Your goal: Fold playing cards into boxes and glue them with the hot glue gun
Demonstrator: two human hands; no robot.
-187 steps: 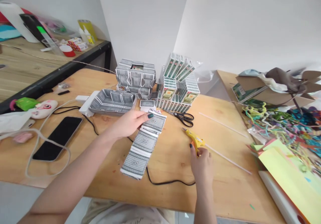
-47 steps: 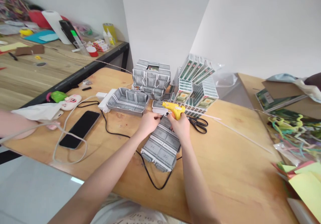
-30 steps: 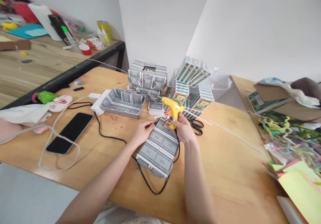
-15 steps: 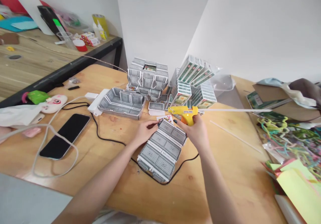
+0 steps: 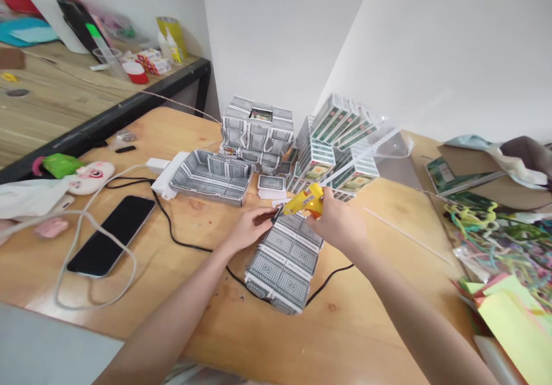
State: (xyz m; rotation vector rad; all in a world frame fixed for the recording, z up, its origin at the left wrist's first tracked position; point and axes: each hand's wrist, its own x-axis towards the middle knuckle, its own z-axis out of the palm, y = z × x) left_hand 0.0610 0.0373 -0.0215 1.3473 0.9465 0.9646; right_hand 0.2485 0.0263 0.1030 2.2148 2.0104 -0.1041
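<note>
My right hand [image 5: 340, 219] is wrapped round a yellow hot glue gun [image 5: 305, 200], its nozzle pointing down and left at the far end of a playing-card box [image 5: 284, 254]. A long white glue stick [image 5: 345, 169] juts from the gun's back, up and right. My left hand [image 5: 250, 228] pinches the far left corner of that box, fingers close to the nozzle. The box is covered in grey-patterned card backs and lies slanted on the table. Whether glue is coming out is too small to tell.
Behind stand an open card tray [image 5: 211, 178], a larger card-built box [image 5: 259, 126] and stacked card packs [image 5: 321, 161]. A black cord [image 5: 185, 243] runs under the work. At left lies a phone [image 5: 112, 235]; at right, a loose glue stick [image 5: 405, 235] and coloured pipe cleaners [image 5: 504, 241].
The glue gun has tilted, its nozzle moving down and left to the box's far corner beside my left hand. Its glue stick has swung from level to slanting upward. My left hand keeps its hold.
</note>
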